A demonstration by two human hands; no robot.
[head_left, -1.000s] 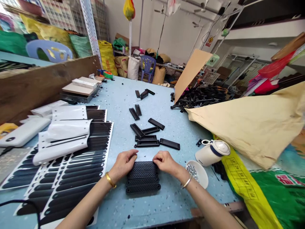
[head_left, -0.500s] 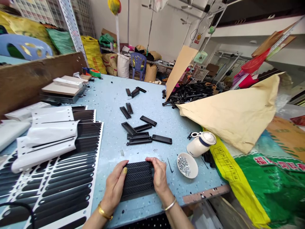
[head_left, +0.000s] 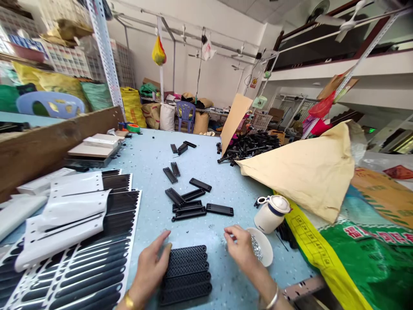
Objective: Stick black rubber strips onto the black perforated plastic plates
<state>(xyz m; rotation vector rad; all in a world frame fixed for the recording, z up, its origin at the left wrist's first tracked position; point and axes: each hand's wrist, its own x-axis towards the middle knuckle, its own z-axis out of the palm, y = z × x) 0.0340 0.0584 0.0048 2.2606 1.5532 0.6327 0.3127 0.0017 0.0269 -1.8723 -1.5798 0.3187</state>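
Black strips [head_left: 187,271] lie side by side as a block near the surface's near edge, roughly mid-width, textured faces up. Left hand [head_left: 152,263]: at the block's left end, thumb against it, thumb and index spread apart, not clenched; its other fingers are mostly hidden. Right hand [head_left: 239,246]: off the block, just left of the white bowl [head_left: 267,253], fingers curled, tips together. Can't tell if anything is pinched between them.

Bowl holds small shiny metal bits [head_left: 256,249], sits toward the near right corner. Lidded mug [head_left: 268,218] just beyond it, closer to the right edge. Loose black pieces [head_left: 220,209] scattered up the middle of the blue surface [head_left: 148,159] toward its far edge, some overlapping. Sheets of black strips [head_left: 90,275] cover the left side, white film [head_left: 75,211] on top. Black parts pile [head_left: 254,144] at the far right, beside tan paper [head_left: 303,172].
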